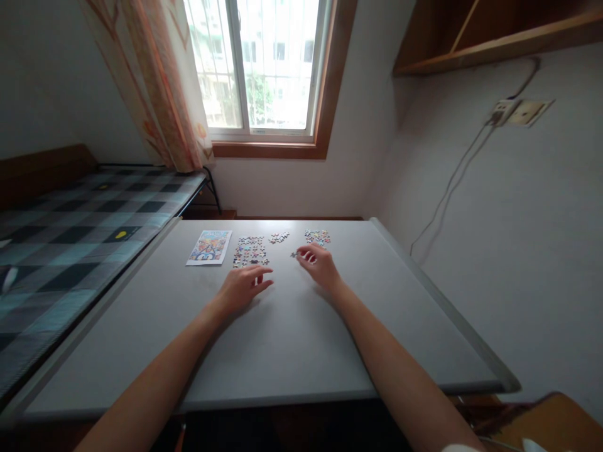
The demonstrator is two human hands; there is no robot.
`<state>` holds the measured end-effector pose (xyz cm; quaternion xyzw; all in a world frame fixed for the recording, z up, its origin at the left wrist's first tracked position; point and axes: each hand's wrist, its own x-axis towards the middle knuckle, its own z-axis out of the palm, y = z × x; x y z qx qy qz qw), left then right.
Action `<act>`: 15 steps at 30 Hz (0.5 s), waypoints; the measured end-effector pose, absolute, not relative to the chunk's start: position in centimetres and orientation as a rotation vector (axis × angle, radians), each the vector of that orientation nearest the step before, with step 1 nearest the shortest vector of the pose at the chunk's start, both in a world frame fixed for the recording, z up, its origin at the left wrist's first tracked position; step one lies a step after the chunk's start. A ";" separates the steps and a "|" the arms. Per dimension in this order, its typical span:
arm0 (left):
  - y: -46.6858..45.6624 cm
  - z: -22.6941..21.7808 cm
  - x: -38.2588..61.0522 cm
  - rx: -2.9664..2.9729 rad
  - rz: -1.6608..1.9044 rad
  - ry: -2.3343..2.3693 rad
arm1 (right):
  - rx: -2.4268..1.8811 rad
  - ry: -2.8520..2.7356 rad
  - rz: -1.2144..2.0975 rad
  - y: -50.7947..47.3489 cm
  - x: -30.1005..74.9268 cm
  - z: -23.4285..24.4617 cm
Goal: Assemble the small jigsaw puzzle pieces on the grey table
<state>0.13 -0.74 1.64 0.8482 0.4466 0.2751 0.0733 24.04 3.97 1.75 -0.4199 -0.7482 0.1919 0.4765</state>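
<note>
My right hand point(316, 263) pinches a small jigsaw puzzle piece point(294, 255) between thumb and fingertips, low over the grey-white table point(282, 351). To its left, my left hand point(245, 285) is open, thumb and fingers apart, with nothing between them. Just beyond the left hand lie spread-out puzzle pieces point(249, 250), several of them in loose rows. A smaller cluster of pieces point(279, 237) sits farther back in the middle. Another group of pieces point(317, 236) lies directly behind my right hand, which partly covers it. A printed colour picture point(210, 247) lies flat at the left.
A bed with a checked sheet point(113, 207) stands along the table's left side. At the right, a cable point(443, 198) hangs down the wall from a socket point(502, 112). A wooden shelf point(499, 47) juts out at upper right. The window point(264, 69) is behind the table.
</note>
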 end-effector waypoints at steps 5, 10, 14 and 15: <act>-0.8 1.7 0.4 2.588 0.776 1.314 | -1.316 -1.585 0.297 8.9 30.3 2.1; -0.8 1.5 0.4 2.580 0.764 1.327 | -1.632 -1.459 0.271 10.3 33.7 -0.6; -0.7 1.3 0.4 2.569 0.769 1.336 | -1.613 -1.520 0.231 10.5 33.6 -2.0; -0.7 1.3 0.4 2.562 0.765 1.340 | -1.606 -1.544 0.223 10.6 33.4 -2.1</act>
